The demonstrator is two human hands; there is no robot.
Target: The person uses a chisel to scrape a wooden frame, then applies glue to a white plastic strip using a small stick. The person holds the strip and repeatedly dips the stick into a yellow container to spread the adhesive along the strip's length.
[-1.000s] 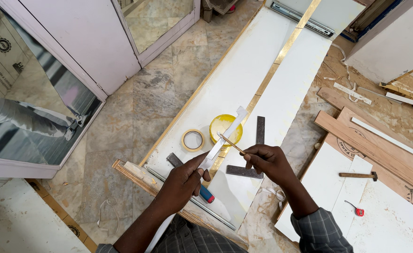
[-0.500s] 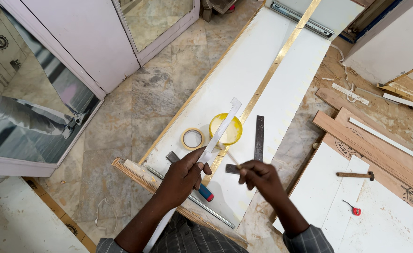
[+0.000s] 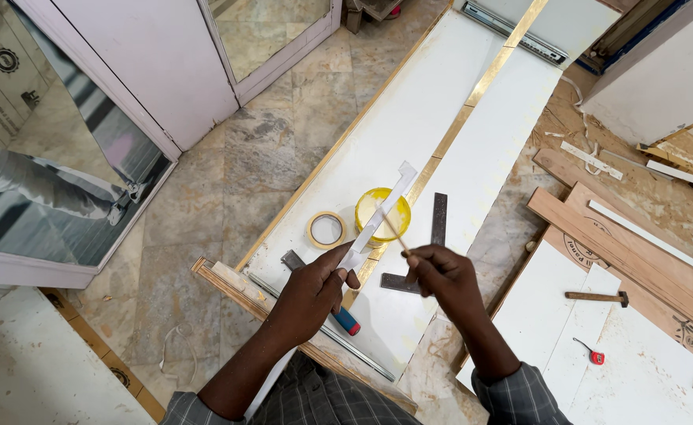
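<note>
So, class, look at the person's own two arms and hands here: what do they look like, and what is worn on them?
Both hands are bare: the left hand and the right hand wear no gloves, and no rings or watch show. The forearms are uncovered, with sleeves of dark grey checked cloth pushed back towards the elbows on both arms. The fingers are bare too. No straps, markings or bands can be seen.

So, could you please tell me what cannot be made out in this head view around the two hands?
- Yellow tub: contents partly hidden by the white strip.
- Blue-handled tool: far end hidden under the left hand.
- Thin stick: tip too small to tell if coated; right hand covers its lower end.
- Forearms: cut off by the bottom edge.
</note>
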